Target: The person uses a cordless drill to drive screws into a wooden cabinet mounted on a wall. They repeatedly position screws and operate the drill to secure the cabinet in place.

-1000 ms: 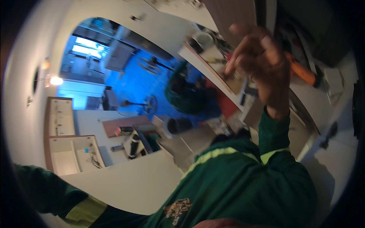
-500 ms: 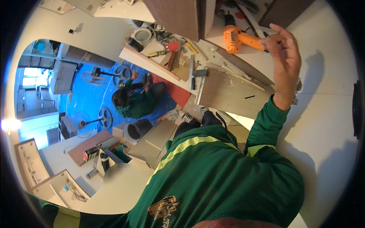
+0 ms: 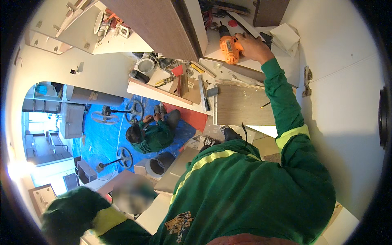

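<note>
My right hand (image 3: 254, 48) is closed round the handle of an orange cordless drill (image 3: 230, 50). The drill lies on a white cabinet shelf (image 3: 212, 50), its dark chuck toward the back. A red disc (image 3: 232, 23) is just beyond it. Below the shelf, a wood-grain board (image 3: 243, 104) bears a pencil (image 3: 265, 105), close to my right forearm. My left arm (image 3: 77, 214), in a green sleeve, reaches out at the lower left with its hand out of view.
A bench (image 3: 161, 93) carries tools, offcuts and a dark cylinder (image 3: 139, 76). A co-worker in green (image 3: 153, 136) sits on blue floor sheeting (image 3: 92, 134), near two fans and a dark bin (image 3: 160, 164). A hinged white door (image 3: 339, 81) stands at right.
My right hand has gone from loosely spread by the drill's handle to wrapped round it. My left arm has come up further into view. The whole view has shifted.
</note>
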`<state>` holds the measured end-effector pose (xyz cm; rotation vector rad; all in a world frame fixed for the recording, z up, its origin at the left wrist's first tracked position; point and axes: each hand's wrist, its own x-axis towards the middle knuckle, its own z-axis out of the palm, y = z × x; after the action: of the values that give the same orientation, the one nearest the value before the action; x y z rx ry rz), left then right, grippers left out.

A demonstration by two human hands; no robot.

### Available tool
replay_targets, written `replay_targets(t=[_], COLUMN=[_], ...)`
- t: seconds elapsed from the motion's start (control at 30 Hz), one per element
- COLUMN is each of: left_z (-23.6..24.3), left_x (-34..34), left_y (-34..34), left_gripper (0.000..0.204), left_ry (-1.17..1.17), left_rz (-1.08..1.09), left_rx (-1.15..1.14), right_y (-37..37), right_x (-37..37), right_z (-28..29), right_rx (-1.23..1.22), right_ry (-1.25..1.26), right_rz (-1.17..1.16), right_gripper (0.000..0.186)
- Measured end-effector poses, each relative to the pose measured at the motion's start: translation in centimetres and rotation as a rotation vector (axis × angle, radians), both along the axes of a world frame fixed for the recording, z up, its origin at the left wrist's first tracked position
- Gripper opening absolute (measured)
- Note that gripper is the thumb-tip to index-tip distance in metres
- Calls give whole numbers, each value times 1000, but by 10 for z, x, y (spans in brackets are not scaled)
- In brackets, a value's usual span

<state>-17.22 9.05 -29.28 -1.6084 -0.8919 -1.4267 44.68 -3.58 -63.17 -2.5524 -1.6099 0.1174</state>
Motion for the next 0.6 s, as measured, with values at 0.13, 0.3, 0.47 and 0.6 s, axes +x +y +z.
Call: replay_targets(t=[0.13,0.3,0.47,0.6], left_z=[-90,-217,-283,-312], left_x=[90,230,326,396], left_y=[-21,-39,-36,-20], left_gripper=[34,22,17,19], left_ry=[-140,9,268,415], left_rz=[-527,-1030,-1260,-1320], left_rx=[-205,-1165,-1257,-1202], right_y=[-8,-43,-109,-145], right_x=[2,-21,-57,-115], right_z=[-5,11,54,55], right_rx=[52,442,884,1268], right_ry=[60,78,328,617], right_rz=[10,-40,-101,-221], right_gripper=[63,64,61,36])
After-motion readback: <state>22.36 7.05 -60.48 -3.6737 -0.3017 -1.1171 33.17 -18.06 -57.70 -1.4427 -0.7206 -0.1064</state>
